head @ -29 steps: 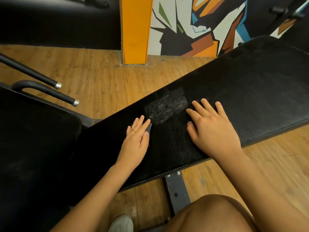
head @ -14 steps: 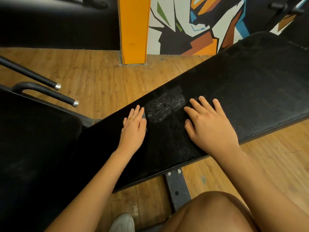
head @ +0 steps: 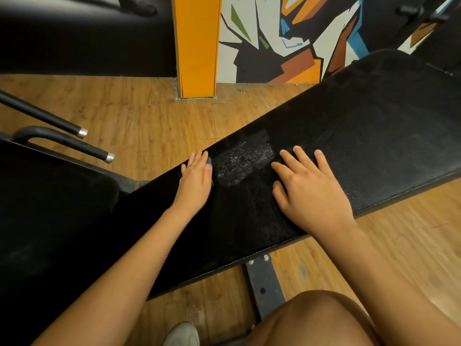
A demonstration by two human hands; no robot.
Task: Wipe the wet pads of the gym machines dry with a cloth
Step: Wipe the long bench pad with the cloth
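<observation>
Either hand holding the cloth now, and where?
Neither grips anything: left hand lies flat on the bench pad with a grey sliver showing at its edge, maybe the cloth; right hand rests flat, empty.

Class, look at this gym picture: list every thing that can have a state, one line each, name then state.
bench pad: black, both hands rest on it.
shiny patch: speckled white, between the hands, looks wet, uncovered.
left hand: flat, fingers straight, at the pad's far edge.
cloth: only a grey sliver shows beside the left fingers.
right hand: flat, fingers spread, holds nothing.
</observation>
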